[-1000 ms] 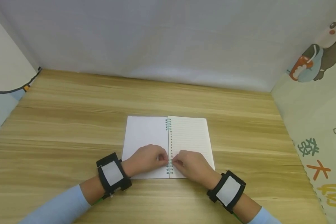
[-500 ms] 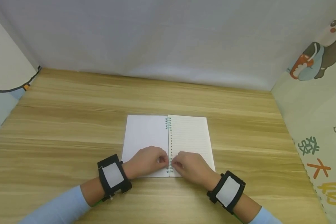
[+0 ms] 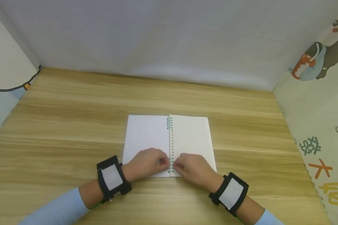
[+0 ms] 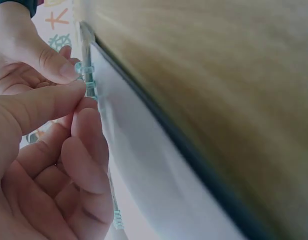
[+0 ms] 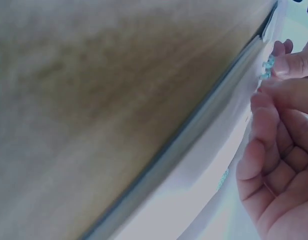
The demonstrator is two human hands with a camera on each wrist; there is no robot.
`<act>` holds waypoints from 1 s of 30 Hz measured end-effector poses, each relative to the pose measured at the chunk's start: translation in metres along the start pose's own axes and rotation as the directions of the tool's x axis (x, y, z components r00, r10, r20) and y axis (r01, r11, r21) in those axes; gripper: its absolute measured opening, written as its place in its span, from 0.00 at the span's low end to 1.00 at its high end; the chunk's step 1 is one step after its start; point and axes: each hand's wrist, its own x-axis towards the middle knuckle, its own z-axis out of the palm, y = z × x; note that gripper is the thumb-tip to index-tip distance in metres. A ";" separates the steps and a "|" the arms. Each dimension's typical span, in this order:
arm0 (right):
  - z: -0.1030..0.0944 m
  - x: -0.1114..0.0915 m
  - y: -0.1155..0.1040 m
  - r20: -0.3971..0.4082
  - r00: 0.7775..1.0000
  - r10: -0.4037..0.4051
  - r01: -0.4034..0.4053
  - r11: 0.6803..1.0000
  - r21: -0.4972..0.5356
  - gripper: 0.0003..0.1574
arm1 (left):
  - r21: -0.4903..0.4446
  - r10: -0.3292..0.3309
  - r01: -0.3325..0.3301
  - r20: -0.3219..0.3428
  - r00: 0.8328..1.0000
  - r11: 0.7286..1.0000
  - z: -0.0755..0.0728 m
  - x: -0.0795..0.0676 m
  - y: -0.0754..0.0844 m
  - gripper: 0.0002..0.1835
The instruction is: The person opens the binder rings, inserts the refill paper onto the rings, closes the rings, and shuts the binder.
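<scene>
An open loose-leaf notebook lies on the table, its blank white left page [image 3: 146, 131] beside a lined, hole-punched right page [image 3: 190, 134]. Small green plastic binding rings [image 3: 169, 123] join the two sides at the far end of the spine. A second set of green rings [image 4: 88, 82] sits at the near end, where both hands are. My left hand [image 3: 149, 162] pinches these near rings from the left with thumb and index finger. From the right, my right hand [image 3: 195, 168] pinches them too, fingertips facing the left hand's. Fingers partly hide the rings.
The wood-grain table [image 3: 87, 93] reaches back to a white cloth wall [image 3: 157, 40]. A printed panel [image 3: 312, 109] with cartoon and characters stands on the right, and a pale panel [image 3: 8, 53] on the left. Each wrist wears a black strap [image 3: 114, 175].
Both hands have slid slightly toward the near end of the spine, still pinching at the rings. The notebook sits marginally higher in the head view.
</scene>
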 end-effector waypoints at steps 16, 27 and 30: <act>-0.001 -0.007 0.000 0.045 0.997 -0.056 0.058 0.998 -0.040 0.06 | 0.011 0.021 -0.021 0.017 1.000 1.000 0.006 -0.005 0.000 0.06; -0.001 -0.009 -0.003 0.043 0.994 -0.103 0.105 0.994 -0.035 0.05 | 0.024 0.034 -0.035 0.027 0.999 0.999 0.008 -0.005 0.002 0.07; -0.001 -0.009 -0.003 0.044 0.993 -0.111 0.113 0.993 -0.042 0.05 | 0.027 0.040 -0.040 0.027 0.999 0.999 0.008 -0.004 0.002 0.07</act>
